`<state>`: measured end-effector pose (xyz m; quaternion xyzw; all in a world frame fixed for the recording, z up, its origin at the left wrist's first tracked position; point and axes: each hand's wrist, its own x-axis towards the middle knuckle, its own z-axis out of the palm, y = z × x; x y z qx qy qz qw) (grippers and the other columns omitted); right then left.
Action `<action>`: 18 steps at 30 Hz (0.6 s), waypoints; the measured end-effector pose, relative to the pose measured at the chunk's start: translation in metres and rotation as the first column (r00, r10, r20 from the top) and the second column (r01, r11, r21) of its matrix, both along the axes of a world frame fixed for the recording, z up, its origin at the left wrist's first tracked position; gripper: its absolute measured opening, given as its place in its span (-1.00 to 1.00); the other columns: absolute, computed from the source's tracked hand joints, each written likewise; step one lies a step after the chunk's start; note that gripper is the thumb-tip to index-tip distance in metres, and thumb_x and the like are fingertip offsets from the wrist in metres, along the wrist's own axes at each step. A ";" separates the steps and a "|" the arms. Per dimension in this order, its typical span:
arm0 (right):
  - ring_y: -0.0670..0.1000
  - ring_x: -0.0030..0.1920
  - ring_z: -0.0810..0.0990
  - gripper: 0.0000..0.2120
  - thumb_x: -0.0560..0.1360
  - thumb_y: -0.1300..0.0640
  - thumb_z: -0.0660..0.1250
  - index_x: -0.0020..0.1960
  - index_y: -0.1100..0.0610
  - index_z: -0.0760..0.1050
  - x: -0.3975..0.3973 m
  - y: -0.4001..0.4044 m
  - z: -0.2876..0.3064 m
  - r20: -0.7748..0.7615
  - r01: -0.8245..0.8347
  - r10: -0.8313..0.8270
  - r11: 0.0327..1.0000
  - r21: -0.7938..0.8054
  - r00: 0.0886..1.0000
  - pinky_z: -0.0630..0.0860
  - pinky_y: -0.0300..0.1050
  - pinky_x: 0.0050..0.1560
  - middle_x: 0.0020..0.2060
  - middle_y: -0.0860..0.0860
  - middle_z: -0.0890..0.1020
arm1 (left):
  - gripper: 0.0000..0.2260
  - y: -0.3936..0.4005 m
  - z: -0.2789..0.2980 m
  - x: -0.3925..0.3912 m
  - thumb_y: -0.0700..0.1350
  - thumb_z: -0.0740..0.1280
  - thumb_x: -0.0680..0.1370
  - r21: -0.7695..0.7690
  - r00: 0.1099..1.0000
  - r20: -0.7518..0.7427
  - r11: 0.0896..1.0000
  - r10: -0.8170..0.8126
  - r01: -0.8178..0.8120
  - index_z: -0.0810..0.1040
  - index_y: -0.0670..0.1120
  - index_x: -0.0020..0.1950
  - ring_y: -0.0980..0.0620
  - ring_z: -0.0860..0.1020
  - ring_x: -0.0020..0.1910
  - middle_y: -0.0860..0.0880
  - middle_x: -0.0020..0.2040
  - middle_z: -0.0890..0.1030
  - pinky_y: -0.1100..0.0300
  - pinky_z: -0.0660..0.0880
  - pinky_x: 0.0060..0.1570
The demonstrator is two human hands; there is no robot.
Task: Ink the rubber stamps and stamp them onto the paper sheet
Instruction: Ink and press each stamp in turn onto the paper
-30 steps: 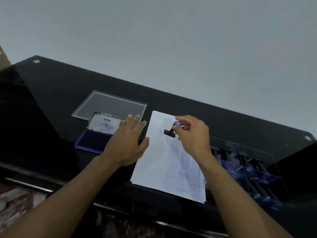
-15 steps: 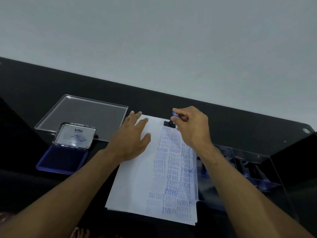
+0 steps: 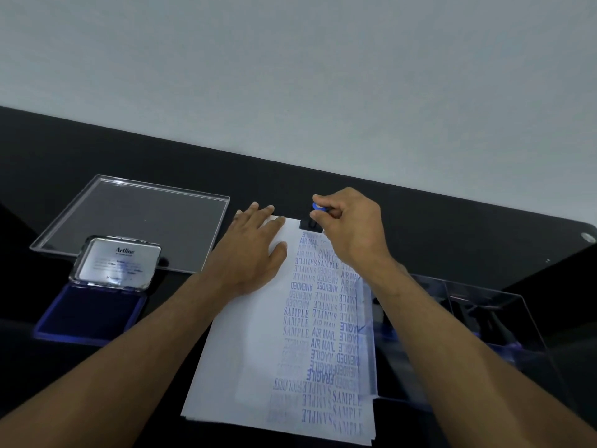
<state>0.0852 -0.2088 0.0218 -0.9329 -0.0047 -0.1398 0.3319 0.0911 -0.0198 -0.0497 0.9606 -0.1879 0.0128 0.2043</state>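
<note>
The right half of the paper sheet (image 3: 258, 344) is already covered with blue impressions, the left half left blank. A rubber stamp (image 3: 310, 223) is pinched in the right hand (image 3: 352, 234) at the sheet's far edge, seemingly pressed down, while the left hand (image 3: 255, 253) lies flat, holding nothing.

"Artline" on ink pad lid (image 3: 118, 263); "SAMPLE", "AIR MAIL", "AMENDED", "FRAGILE" imprints on paper sheet (image 3: 252, 344).

Showing on one tabletop (image 3: 452, 227): two hands, left (image 3: 252, 253) and right (image 3: 352, 231); one rubber stamp (image 3: 310, 223); one stamped paper sheet (image 3: 258, 350); one open ink pad (image 3: 93, 305); one clear flat lid (image 3: 135, 221); one clear box (image 3: 484, 321), contents lying uncountable.
</note>
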 end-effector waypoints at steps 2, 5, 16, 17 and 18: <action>-0.08 0.00 0.61 -0.71 0.49 0.11 0.45 0.21 0.09 0.63 0.000 0.000 0.000 -0.007 0.000 -0.001 1.000 -0.009 1.000 0.57 -0.18 0.16 0.07 -0.02 0.64 | -0.39 0.000 -0.001 0.000 0.20 0.00 0.57 0.003 1.000 0.006 1.000 -0.002 0.002 0.30 -0.01 0.57 -0.07 0.04 0.62 -0.04 0.61 0.21 -0.05 -0.04 0.59; -0.10 0.00 0.60 -0.71 0.49 0.11 0.45 0.21 0.09 0.63 0.001 0.000 0.000 -0.010 -0.001 0.001 1.000 -0.022 1.000 0.55 -0.23 0.16 0.07 -0.02 0.63 | -0.39 0.000 -0.002 0.001 0.21 0.00 0.57 0.011 1.000 0.016 1.000 -0.004 0.003 0.30 -0.01 0.57 -0.07 0.04 0.62 -0.05 0.61 0.21 -0.04 -0.04 0.59; -0.09 0.00 0.59 -0.71 0.49 0.13 0.44 0.21 0.10 0.62 0.005 0.003 -0.001 -0.043 -0.001 -0.001 1.000 -0.031 0.999 0.52 -0.26 0.16 0.08 0.00 0.64 | -0.36 0.000 0.000 0.000 0.23 -0.04 0.56 0.015 1.000 0.018 1.000 0.003 -0.003 0.28 -0.01 0.58 -0.06 0.03 0.62 -0.04 0.62 0.20 -0.07 -0.02 0.59; -0.09 0.01 0.60 -0.71 0.49 0.13 0.44 0.21 0.10 0.63 0.006 0.003 -0.001 -0.048 0.001 -0.002 1.000 -0.028 0.999 0.52 -0.25 0.17 0.08 0.00 0.64 | -0.36 0.000 0.000 0.000 0.23 -0.04 0.56 0.018 1.000 0.018 1.000 0.005 -0.006 0.28 -0.01 0.58 -0.06 0.03 0.62 -0.04 0.62 0.19 -0.07 -0.01 0.59; -0.08 0.01 0.60 -0.71 0.49 0.13 0.45 0.20 0.10 0.63 0.006 0.003 0.000 -0.053 0.003 -0.004 1.000 -0.022 0.999 0.54 -0.22 0.18 0.08 0.00 0.64 | -0.36 0.000 0.000 0.000 0.23 -0.04 0.56 0.022 1.000 0.017 1.000 0.007 -0.007 0.28 0.00 0.58 -0.06 0.03 0.62 -0.03 0.62 0.19 -0.06 -0.02 0.59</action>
